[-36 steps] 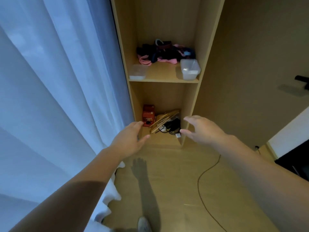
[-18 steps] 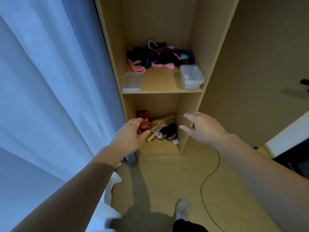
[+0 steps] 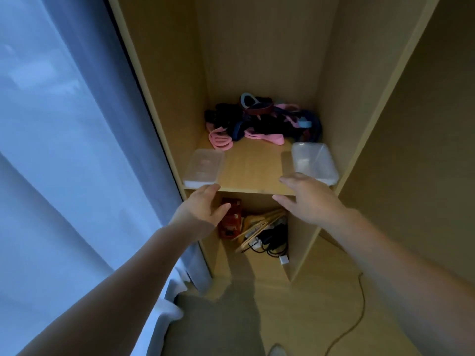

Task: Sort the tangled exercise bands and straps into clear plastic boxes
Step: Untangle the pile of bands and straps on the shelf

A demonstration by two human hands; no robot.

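A person is standing before a tall wooden cupboard, and both bare arms are stretching toward its middle shelf (image 3: 253, 173). At the back of the shelf a tangled pile of exercise bands and straps (image 3: 262, 119) is lying in a heap of pink, black, navy and dark red loops, with nothing yet sorted out of it. Two clear plastic boxes are sitting at the front of the shelf, likely set there so each can take one kind of item: a shallow box (image 3: 204, 165) at the front left corner and a deeper box (image 3: 314, 163) at the front right corner, both looking empty. The left hand (image 3: 203, 209) is hovering just below the shelf's front edge, under the shallow box, with fingers spread and relaxed, holding nothing. The right hand (image 3: 305, 199) is hovering at the shelf's front edge by the deeper box, fingers likewise spread and empty; whether it is touching that box cannot be told. Below the shelf, a red packet (image 3: 231, 219), wooden sticks (image 3: 259, 224) and black cables (image 3: 272, 240) are lying crowded together. Left of the shelf a pale curtain (image 3: 64, 150) is hanging.
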